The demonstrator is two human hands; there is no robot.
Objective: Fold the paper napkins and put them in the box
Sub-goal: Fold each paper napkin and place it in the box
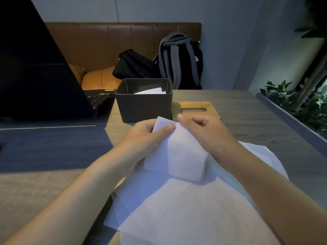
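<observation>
White napkin (178, 154): partly folded sheet of paper, held up between both hands, just in front of the box
Left hand (146, 137): thumb laid across the upper left of the napkin, fingers curled behind it, pinching the paper
Right hand (200, 128): fingers curled, thumb and forefinger pinching the top edge of the same napkin, close to the left thumb
Pile of napkins (177, 209): unfolded white sheets spread loosely on the table under the forearms, nearest the viewer
Box (144, 106): dark grey, square, open at the top, standing on the table beyond the hands; white folded paper (152, 91) shows inside it
Wooden lid (194, 108): flat board with an oval slot, lying just right of the box
Table (247, 110): pale wood grain, with a dark mat on its left part
Laptop (35, 68): open, dark screen, at far left
Bench (99, 41): brown leather, behind the table, carrying a black bag (132, 64) and a grey backpack (178, 59)
Plants (300, 96): green leaves at the right edge
</observation>
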